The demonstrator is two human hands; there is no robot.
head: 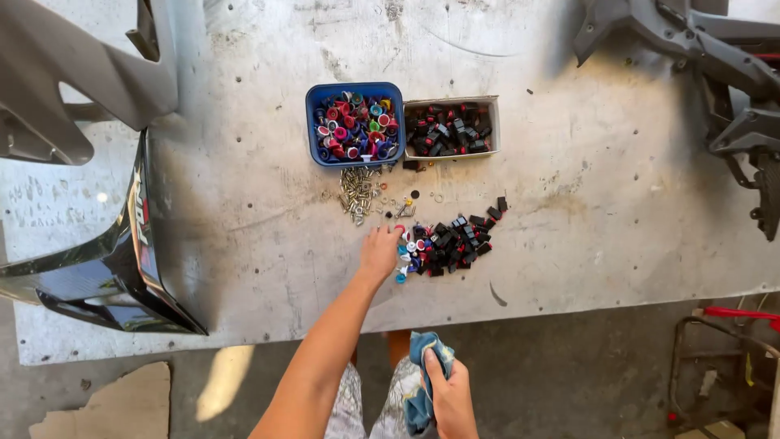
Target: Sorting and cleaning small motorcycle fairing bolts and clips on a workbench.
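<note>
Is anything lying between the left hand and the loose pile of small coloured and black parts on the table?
Nothing visible does. The left hand already has its fingertips at the coloured end of the loose pile of small coloured and black parts on the grey worktable.

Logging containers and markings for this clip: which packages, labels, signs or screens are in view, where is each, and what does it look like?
Blue tray: upper centre of the table, squarish, full of mixed coloured caps.
Pale tray: touching the blue tray's right side, rectangular, holding small black parts.
Lettered decal: on the glossy black panel at the table's left edge, light letters running vertically.
No signs or screens visible.
</note>
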